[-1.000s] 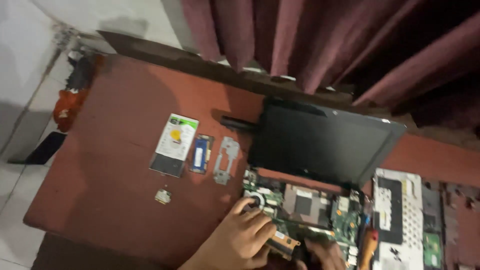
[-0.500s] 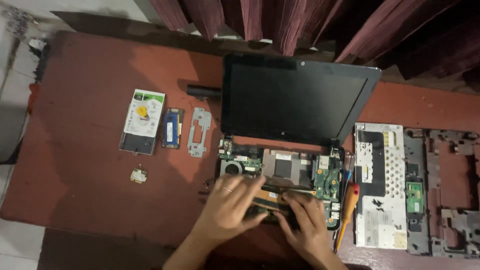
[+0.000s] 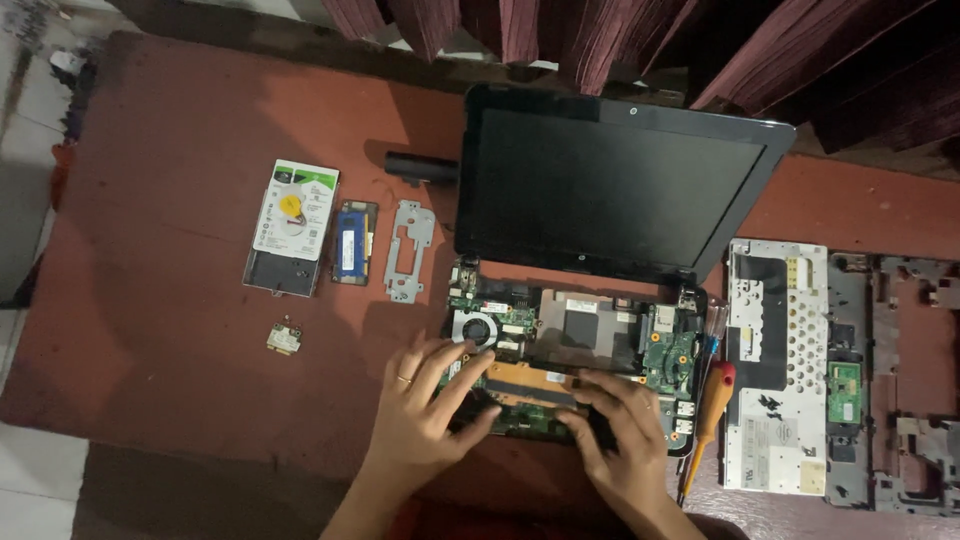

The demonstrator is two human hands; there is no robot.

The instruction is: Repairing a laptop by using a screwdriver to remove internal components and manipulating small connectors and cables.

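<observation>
Both hands now lower on the motherboard point(image 3: 560, 365), left hand point(image 3: 425, 410) and right hand point(image 3: 620, 430) spread flat, its front edge hidden.

Reddish-brown wooden table point(image 3: 180, 330) spreads wide under everything, and dark maroon pleated curtains point(image 3: 620, 40) hang along the top. The small laptop's glossy black screen point(image 3: 610, 190) stands dark; below it sits the bare green circuit board point(image 3: 670, 355) with a copper-orange strip point(image 3: 530, 382) across its front. Over on one side lies a silver rectangular hard drive point(image 3: 292, 228), its label white and green with a yellow dot. Beside it is a blue memory stick point(image 3: 352, 243), then a grey metal bracket point(image 3: 410, 250). An orange-handled screwdriver point(image 3: 712, 400) has a red cap. The flat perforated keyboard plate point(image 3: 775, 330) is white-silver with black patches.
</observation>
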